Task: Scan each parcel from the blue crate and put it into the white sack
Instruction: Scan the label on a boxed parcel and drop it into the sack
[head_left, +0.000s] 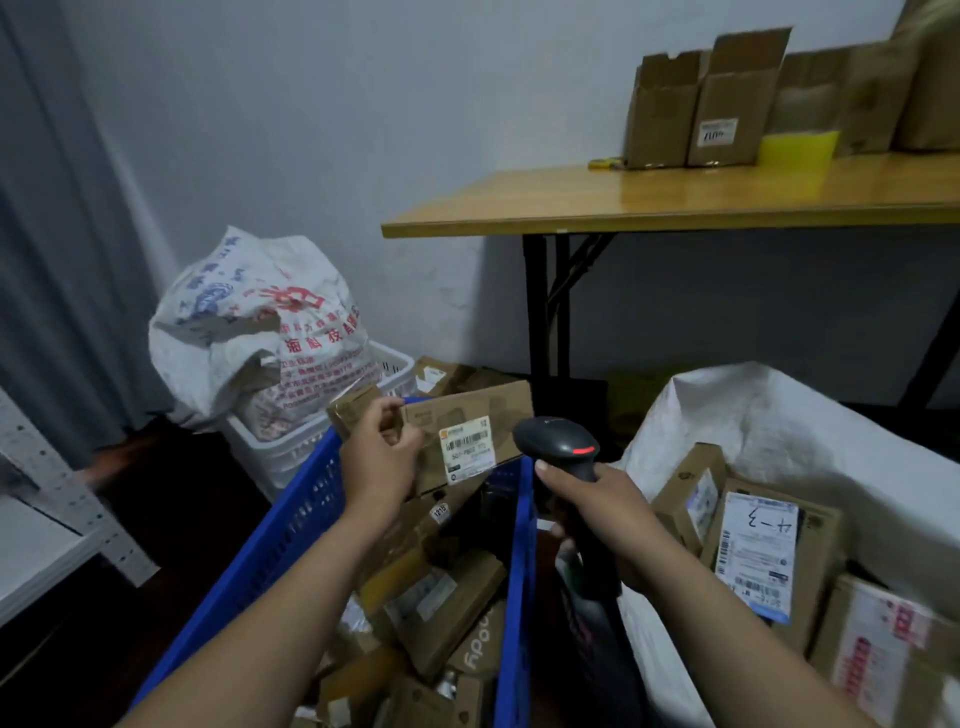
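As the left grip holds the parcel, the scanner hovers beside.

L hand grips a cardboard parcel by its left end, held above the blue crate, label facing the camera. R hand wraps the scanner handle; red light lit on its head, just right of the label. Crate full of more boxes. White sack at right, open, w/ several labelled boxes inside. Bg: table w/ open cartons; printed bag in a white basket; grey rack far left.
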